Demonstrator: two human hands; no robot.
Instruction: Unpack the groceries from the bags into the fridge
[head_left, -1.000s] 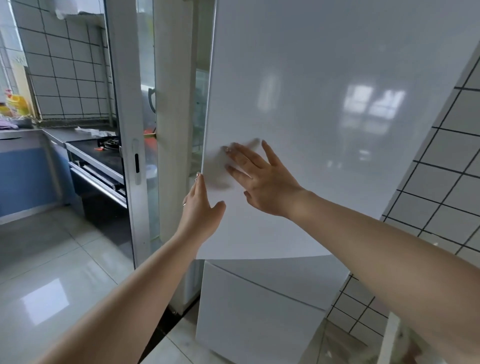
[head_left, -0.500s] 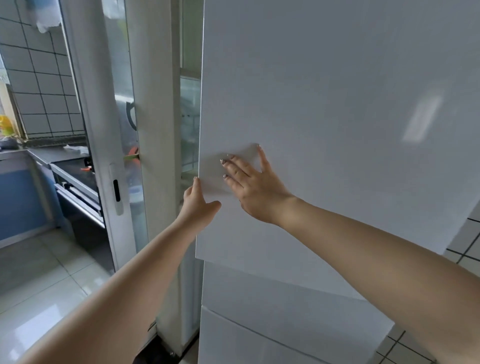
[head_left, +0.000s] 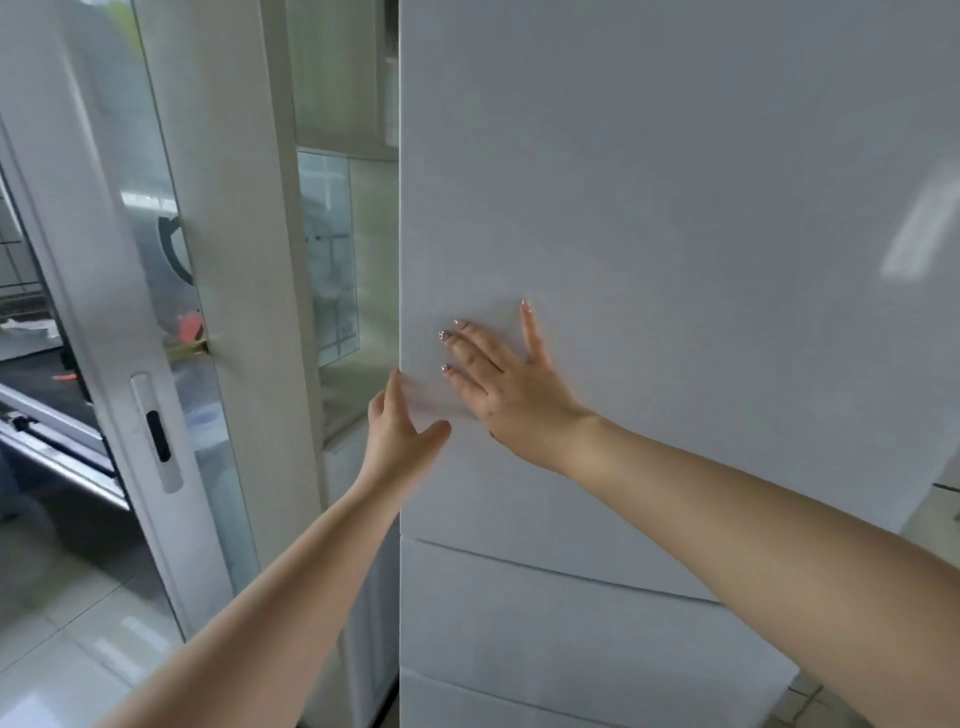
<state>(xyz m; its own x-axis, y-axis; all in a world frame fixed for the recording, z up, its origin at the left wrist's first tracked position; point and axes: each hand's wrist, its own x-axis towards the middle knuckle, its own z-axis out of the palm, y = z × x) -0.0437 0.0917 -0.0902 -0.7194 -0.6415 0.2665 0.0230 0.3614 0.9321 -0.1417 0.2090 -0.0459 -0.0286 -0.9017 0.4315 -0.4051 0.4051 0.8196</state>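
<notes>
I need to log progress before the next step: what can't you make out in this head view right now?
- Fridge inside: hidden behind the upper fridge door, seen only from its front.
- Grocery bags: none in the frame.
- Left hand fingers: at the door's edge, their tips hidden, so the grip is unclear.
- Right hand: its palm lies flat on the door, underside hidden.
- Kitchen behind the glass door: blurred by reflections.

Sliding glass door (head_left: 171, 291) — tiled floor (head_left: 62, 639)

Over the last second my view swings right and closer: the white fridge door (head_left: 675, 234) now fills more of the frame, while the stove, blue cabinet and tiled wall at far left slide mostly out of sight behind the sliding glass door (head_left: 156, 364).
</notes>
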